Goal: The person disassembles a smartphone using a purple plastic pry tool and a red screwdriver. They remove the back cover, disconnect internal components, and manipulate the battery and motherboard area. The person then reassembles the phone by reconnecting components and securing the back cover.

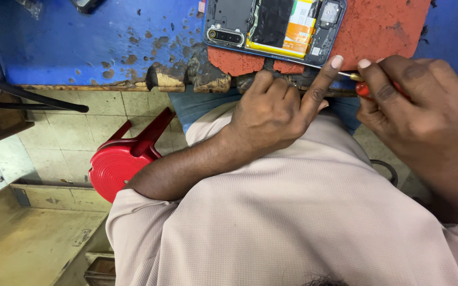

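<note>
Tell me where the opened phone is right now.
The opened phone lies top centre of the head view, on the red mat at the blue bench's near edge, just beyond the left hand's raised fingertip.

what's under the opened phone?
The opened phone lies on a worn red mat, which sits on the blue bench. The mat's torn edge shows below the phone; whatever lies directly beneath the phone is covered.

The counter (80, 42) has chipped blue paint over rough, worn wood. The opened phone (274, 26) shows glossy plastic and foil. The stool (117, 169) is shiny red plastic; the shirt (292, 222) is matt woven cloth.
</note>
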